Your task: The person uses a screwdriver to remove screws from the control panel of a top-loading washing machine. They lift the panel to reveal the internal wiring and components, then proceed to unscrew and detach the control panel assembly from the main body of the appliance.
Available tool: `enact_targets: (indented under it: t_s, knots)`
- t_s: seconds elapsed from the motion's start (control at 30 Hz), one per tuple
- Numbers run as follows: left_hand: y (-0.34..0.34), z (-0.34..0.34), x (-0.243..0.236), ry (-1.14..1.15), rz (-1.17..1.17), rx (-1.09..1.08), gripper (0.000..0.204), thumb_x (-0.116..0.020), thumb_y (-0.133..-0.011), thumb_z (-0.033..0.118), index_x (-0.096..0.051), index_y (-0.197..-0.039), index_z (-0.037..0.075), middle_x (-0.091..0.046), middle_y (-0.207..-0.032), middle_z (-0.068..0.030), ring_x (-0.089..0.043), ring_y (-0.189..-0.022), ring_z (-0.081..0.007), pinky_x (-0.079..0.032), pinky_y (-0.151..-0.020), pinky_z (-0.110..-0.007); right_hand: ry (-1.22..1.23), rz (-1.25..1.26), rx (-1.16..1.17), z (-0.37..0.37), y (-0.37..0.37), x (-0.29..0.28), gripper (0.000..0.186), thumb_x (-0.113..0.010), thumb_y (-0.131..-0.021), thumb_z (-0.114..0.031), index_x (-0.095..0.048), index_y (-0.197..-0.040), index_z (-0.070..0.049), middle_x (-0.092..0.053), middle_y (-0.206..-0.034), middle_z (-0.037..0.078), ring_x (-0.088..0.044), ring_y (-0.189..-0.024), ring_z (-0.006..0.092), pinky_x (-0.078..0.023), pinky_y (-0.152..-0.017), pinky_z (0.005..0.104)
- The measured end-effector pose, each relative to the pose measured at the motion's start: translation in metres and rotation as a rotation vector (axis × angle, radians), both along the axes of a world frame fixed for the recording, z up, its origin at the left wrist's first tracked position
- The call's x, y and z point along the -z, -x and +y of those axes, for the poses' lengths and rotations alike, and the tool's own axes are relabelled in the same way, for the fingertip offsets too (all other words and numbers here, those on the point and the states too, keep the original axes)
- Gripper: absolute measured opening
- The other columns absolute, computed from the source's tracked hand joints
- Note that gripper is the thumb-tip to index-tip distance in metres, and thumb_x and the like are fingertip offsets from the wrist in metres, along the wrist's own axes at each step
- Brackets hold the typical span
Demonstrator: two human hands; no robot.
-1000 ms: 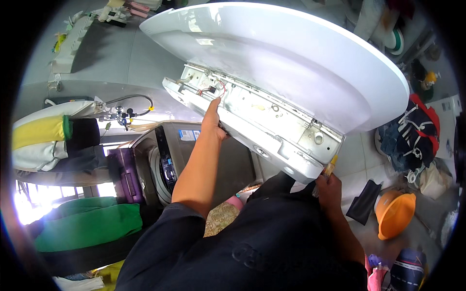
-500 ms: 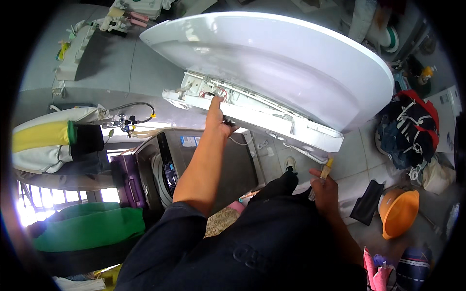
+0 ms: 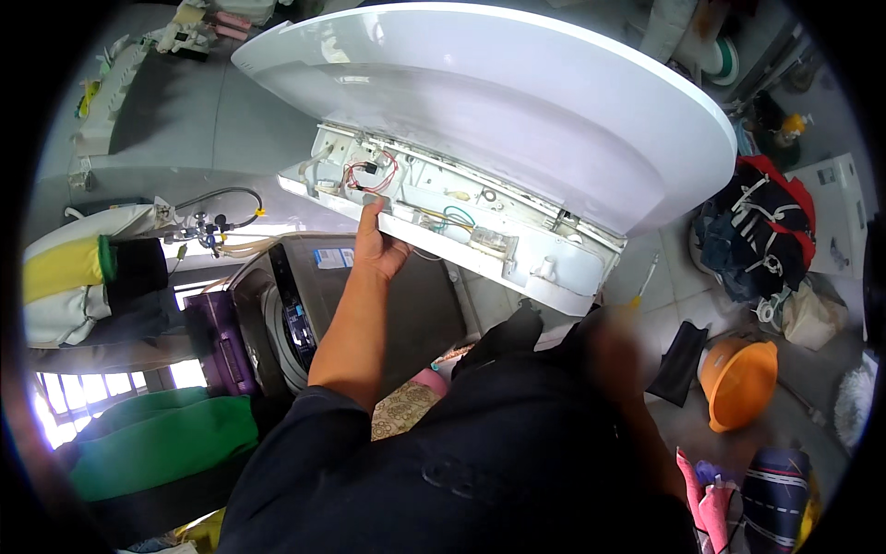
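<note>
A long white housing (image 3: 563, 283) is joined along its back edge to a large curved white lid-like panel (image 3: 517, 102). Thin red wires (image 3: 371, 172), a few other wires and small parts lie inside the housing, which faces me. My left hand (image 3: 380, 249) grips the front edge of the housing, thumb on top and fingers underneath. Low on the right, my right hand (image 3: 618, 355) is smeared. A slim brush (image 3: 645, 279) with a pale end and a yellow part sticks out above it, just past the housing's right end.
At the left stand a front-loading washing machine (image 3: 378, 305) and a purple case (image 3: 221, 342). Hoses and a tap (image 3: 210, 227) are by the wall. An orange basin (image 3: 743, 386), a black dustpan-like piece (image 3: 679, 365) and a heap of clothes (image 3: 761, 222) lie at the right.
The housing and panel have tilted, so more of the wired inside shows, and they sit further left and higher. My right hand has become smeared, and the brush now points up with its pale end.
</note>
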State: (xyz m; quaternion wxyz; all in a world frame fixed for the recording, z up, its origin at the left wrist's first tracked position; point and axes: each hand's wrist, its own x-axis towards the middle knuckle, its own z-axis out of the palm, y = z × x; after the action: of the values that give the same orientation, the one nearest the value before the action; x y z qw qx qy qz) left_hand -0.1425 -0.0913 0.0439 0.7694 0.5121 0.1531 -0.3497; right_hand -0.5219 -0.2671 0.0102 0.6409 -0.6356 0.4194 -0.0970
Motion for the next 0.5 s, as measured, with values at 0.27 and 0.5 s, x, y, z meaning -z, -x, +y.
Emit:
enact_targets:
  t_s: [0.27,0.5]
  knots:
    - [0.006,-0.004,0.003,-0.021,-0.051,-0.022,0.075,-0.059,-0.086,0.057,-0.041,-0.138,0.005,-0.048,-0.137,-0.0178,-0.05,-0.122,-0.0366,-0.042,-0.1,-0.054,-0.085,-0.05,-0.06,-0.018,-0.002,-0.048,0.014,-0.062,-0.087,-0.015,-0.058,-0.083,-0.002,-0.057,-0.067,0.002,-0.054,-0.06,0.0086,-0.044,-0.056,0.0259]
    - [0.037,-0.007,-0.004,-0.092,0.194,-0.354,0.068,-0.053,-0.092,0.052,-0.043,-0.134,-0.001,-0.047,-0.135,-0.0179,-0.05,-0.12,-0.0321,-0.039,-0.101,-0.045,-0.061,-0.205,-0.263,-0.031,-0.037,-0.079,0.015,-0.062,-0.088,-0.014,-0.057,-0.079,-0.003,-0.057,-0.062,0.001,-0.056,-0.055,0.0077,-0.045,-0.052,0.0244]
